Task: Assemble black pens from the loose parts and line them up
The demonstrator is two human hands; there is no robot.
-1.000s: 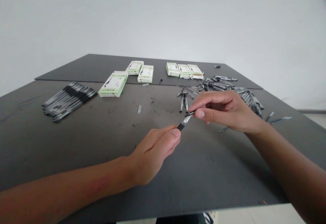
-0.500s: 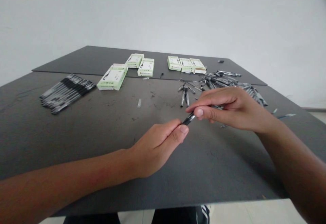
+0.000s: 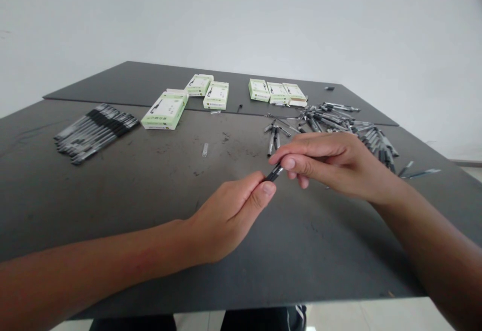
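A black pen [image 3: 273,173] is held between my two hands above the middle of the table; only a short dark piece of it shows. My left hand [image 3: 235,215] wraps round its lower end, with the thumb along the top. At the upper end, the thumb and index finger of my right hand [image 3: 324,162] pinch the pen's tip, which the fingers partly hide. Just beyond the right hand lies a loose heap of pens and pen parts [image 3: 331,117]. Two short pen pieces [image 3: 274,137] lie together on the heap's left side.
At the left, a neat row of pens [image 3: 98,130] lies side by side. Green-and-white pen boxes stand behind, one large-looking box [image 3: 165,111] nearest and another trio [image 3: 277,93] farther right. A small clear strip [image 3: 205,150] and thin refills [image 3: 424,174] lie on the dark table [image 3: 150,190].
My right hand has come slightly left and closer to my left hand, so less of the pen shows between them. The camera view has shifted a little.
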